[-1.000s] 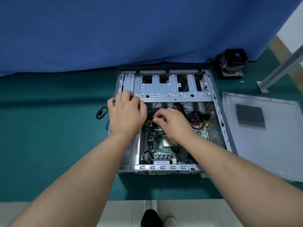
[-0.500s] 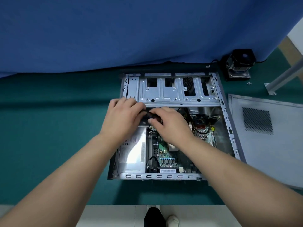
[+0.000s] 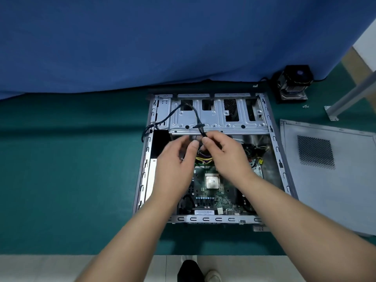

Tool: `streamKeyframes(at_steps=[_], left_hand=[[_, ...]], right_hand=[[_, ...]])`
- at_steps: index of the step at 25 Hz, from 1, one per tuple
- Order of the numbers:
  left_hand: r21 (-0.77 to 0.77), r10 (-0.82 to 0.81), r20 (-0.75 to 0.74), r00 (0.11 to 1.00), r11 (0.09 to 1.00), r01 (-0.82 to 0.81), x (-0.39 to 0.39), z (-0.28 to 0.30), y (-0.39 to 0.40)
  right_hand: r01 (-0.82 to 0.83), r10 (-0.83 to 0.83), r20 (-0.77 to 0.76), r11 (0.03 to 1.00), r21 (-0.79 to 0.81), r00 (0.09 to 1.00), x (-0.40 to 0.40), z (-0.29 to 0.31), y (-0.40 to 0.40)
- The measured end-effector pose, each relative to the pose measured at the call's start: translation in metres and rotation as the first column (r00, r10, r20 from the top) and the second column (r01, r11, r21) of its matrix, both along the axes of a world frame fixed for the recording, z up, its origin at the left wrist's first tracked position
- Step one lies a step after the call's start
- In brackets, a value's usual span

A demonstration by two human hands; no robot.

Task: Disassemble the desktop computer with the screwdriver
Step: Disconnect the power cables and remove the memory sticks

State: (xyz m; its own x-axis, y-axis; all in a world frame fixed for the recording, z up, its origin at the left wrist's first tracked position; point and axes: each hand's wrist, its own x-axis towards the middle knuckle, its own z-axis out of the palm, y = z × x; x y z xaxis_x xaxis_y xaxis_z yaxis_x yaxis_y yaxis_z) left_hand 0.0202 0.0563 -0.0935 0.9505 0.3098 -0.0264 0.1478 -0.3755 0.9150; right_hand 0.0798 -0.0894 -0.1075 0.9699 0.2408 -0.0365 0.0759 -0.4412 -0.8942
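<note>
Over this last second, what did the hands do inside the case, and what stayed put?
Both hands rose from deep in the computer case toward its drive bracket. The right hand now pinches a black cable bundle, drawn up over the bracket; the left hand, blurred, hovers beside it, its grip unclear. The side panel and cooler fan stayed put on the mat.

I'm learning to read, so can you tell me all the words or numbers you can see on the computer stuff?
None can be read.
White barcode sticker on the motherboard's near edge: print too small and blurred.
Processor chip: markings too blurred.
Pale label along the case's left inside wall: washed out by glare.
Removed side panel: no print visible.
</note>
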Motion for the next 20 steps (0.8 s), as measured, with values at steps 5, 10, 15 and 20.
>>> streamKeyframes(at_steps=[5, 10, 15, 20], left_hand=[[-0.056, -0.185, -0.013, 0.983, 0.981, 0.184, 0.034, -0.001, 0.0], [0.239, -0.175, 0.018, 0.984, 0.957, 0.165, 0.041, -0.016, 0.028], [0.287, -0.135, 0.066, 0.989, 0.951, 0.111, 0.041, -0.027, 0.032], [0.268, -0.117, 0.087, 0.989, 0.959, 0.09, 0.044, -0.031, 0.033]], right_hand=[[-0.106, 0.107, 0.001, 0.99, -0.093, 0.994, -0.004, -0.005, -0.015], [-0.072, 0.025, -0.196, 0.968, -0.241, 0.98, -0.004, -0.02, -0.042], [-0.052, -0.032, -0.163, 0.872, -0.486, 0.986, 0.025, -0.041, -0.045], [-0.048, -0.016, -0.113, 0.839, -0.542, 0.994, 0.062, -0.062, -0.032]])
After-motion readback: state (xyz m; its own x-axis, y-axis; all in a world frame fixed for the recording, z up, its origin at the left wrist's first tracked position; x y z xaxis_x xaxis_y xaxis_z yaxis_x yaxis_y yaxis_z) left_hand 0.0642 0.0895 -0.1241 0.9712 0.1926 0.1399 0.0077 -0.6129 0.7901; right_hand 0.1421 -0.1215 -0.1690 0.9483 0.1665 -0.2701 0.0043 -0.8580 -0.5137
